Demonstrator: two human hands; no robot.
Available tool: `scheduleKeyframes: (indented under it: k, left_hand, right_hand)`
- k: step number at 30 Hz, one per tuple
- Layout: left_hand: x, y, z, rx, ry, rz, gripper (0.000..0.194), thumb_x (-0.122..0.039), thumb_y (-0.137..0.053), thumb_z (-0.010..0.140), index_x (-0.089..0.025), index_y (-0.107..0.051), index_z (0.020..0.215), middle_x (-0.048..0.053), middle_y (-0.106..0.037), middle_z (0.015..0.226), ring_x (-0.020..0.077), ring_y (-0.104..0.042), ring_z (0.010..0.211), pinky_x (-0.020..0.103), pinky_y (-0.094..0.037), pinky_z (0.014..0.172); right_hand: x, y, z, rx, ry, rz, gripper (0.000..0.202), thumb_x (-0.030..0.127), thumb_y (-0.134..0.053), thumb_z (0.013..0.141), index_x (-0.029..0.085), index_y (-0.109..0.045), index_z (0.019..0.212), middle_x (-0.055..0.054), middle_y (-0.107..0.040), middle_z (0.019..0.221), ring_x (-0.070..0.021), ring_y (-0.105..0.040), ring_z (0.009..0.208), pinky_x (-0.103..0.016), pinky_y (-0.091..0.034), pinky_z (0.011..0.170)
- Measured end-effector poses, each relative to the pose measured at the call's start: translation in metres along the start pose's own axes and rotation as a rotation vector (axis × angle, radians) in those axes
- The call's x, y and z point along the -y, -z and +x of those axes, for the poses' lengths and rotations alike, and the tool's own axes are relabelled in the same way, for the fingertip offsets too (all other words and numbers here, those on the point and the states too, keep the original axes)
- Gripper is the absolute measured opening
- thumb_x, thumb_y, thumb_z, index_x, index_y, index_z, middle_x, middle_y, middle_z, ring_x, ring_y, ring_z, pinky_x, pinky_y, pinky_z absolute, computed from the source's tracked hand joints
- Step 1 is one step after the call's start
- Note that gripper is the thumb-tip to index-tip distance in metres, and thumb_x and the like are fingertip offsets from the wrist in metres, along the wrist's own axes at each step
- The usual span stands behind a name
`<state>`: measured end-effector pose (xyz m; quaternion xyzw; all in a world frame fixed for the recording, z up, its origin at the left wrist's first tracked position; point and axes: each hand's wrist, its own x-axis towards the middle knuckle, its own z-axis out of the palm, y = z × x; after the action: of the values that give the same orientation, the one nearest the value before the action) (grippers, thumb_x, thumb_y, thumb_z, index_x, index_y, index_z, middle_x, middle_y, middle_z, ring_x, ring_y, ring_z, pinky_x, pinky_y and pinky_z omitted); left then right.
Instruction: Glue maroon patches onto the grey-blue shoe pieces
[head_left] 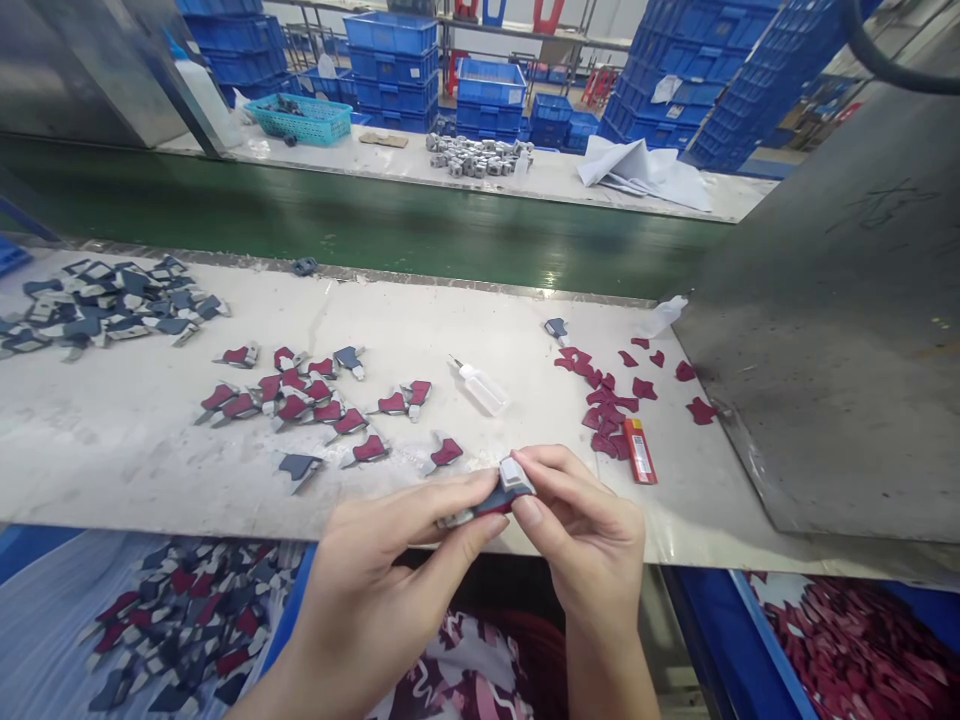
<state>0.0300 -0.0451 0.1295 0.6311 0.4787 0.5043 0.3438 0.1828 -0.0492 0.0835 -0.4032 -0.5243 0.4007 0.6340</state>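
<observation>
Between my two hands, just above the bench's front edge, is a small blue-grey plastic part with a pale grey block on top and a strip of dark red below. My left hand pinches its left end between thumb and forefinger. The fingertips of my right hand are closed on its right end. Beyond my hands lies a clear dropper bottle with a thin needle tip. Similar parts with red faces lie scattered to the left. Loose dark red pieces are spread on the right, beside a red lighter.
A heap of blue-grey parts lies far left. A bin of parts is below left, a bin of red pieces below right. A metal panel bounds the right side. Behind the green conveyor stand stacked blue crates.
</observation>
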Motion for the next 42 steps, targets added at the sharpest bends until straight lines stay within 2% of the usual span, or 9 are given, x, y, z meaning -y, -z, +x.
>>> scheduleKeyframes:
  k: [4,11,18,24,27,30,34,39,42]
  left_hand:
    - [-0.002,0.000,-0.002,-0.012,-0.014,0.010,0.032,-0.011,-0.081,0.068,-0.033,-0.081,0.091,-0.003,-0.080,0.081,0.0210,-0.076,0.061,0.024,-0.065,0.061]
    - [-0.003,-0.002,-0.006,-0.017,0.015,0.005,0.038,-0.009,-0.080,0.068,-0.037,-0.080,0.094,-0.006,-0.079,0.088,0.0209,-0.077,0.067,0.025,-0.065,0.068]
    - [0.000,-0.007,-0.009,-0.071,0.033,0.030,0.035,-0.008,-0.081,0.065,-0.033,-0.081,0.090,-0.003,-0.080,0.083,0.0238,-0.077,0.065,0.028,-0.066,0.063]
    - [0.007,-0.007,-0.017,-0.109,0.024,-0.043,0.042,-0.007,-0.079,0.069,-0.039,-0.078,0.096,-0.008,-0.079,0.086,0.0172,-0.077,0.067,0.019,-0.064,0.061]
    - [0.005,-0.007,-0.019,-0.134,0.086,-0.062,0.039,-0.007,-0.078,0.070,-0.038,-0.079,0.093,-0.008,-0.079,0.087,0.0179,-0.077,0.071,0.020,-0.064,0.064]
    - [0.005,-0.007,-0.019,-0.110,0.067,-0.066,0.037,-0.007,-0.078,0.070,-0.037,-0.079,0.094,-0.007,-0.080,0.087,0.0193,-0.077,0.071,0.021,-0.065,0.064]
    - [0.015,-0.007,-0.019,-0.088,0.059,-0.051,0.030,-0.009,-0.077,0.072,-0.032,-0.080,0.091,-0.004,-0.080,0.086,0.0191,-0.077,0.068,0.021,-0.064,0.065]
    - [0.039,-0.012,-0.019,-0.060,0.188,-0.062,0.015,-0.015,-0.076,0.077,-0.023,-0.080,0.089,0.002,-0.080,0.087,0.0215,-0.077,0.075,0.023,-0.064,0.069]
    - [0.055,-0.019,-0.025,-0.086,0.215,-0.039,0.014,-0.016,-0.074,0.078,-0.020,-0.080,0.091,0.004,-0.080,0.089,0.0221,-0.077,0.077,0.025,-0.064,0.071]
  right_hand:
    - [0.000,-0.001,-0.001,-0.001,0.012,0.025,0.029,0.017,-0.072,0.085,0.032,-0.074,0.110,-0.004,-0.069,0.099,-0.0179,-0.067,0.091,-0.030,-0.060,0.076]
    - [0.000,-0.002,-0.002,-0.003,0.023,0.041,0.029,0.015,-0.070,0.086,0.031,-0.074,0.109,-0.004,-0.069,0.099,-0.0167,-0.066,0.091,-0.028,-0.059,0.077]
    - [-0.005,-0.008,-0.005,-0.065,-0.003,0.070,0.021,0.022,-0.071,0.085,0.031,-0.075,0.104,-0.005,-0.069,0.097,-0.0186,-0.068,0.090,-0.030,-0.060,0.074]
    - [-0.009,-0.005,-0.009,0.019,0.023,0.004,0.030,0.021,-0.070,0.087,0.031,-0.071,0.115,-0.007,-0.067,0.102,-0.0194,-0.065,0.094,-0.031,-0.058,0.077]
    - [-0.009,-0.004,-0.011,0.032,0.051,-0.033,0.031,0.019,-0.064,0.091,0.031,-0.069,0.120,-0.007,-0.065,0.104,-0.0188,-0.063,0.096,-0.031,-0.056,0.078]
    - [-0.007,-0.005,-0.012,0.020,0.044,-0.020,0.030,0.017,-0.061,0.092,0.029,-0.069,0.118,-0.007,-0.063,0.104,-0.0186,-0.063,0.093,-0.031,-0.056,0.075]
    - [-0.010,-0.007,-0.012,0.010,0.012,0.015,0.027,0.016,-0.061,0.091,0.028,-0.071,0.113,-0.007,-0.063,0.103,-0.0186,-0.063,0.093,-0.030,-0.055,0.074]
    - [-0.031,-0.015,-0.012,-0.021,-0.074,0.038,0.022,0.018,-0.060,0.091,0.025,-0.073,0.108,-0.007,-0.065,0.101,-0.0181,-0.063,0.097,-0.029,-0.055,0.079]
    - [-0.044,-0.021,-0.015,-0.071,-0.116,0.053,0.020,0.020,-0.060,0.092,0.025,-0.073,0.106,-0.006,-0.065,0.100,-0.0174,-0.063,0.098,-0.029,-0.055,0.083]
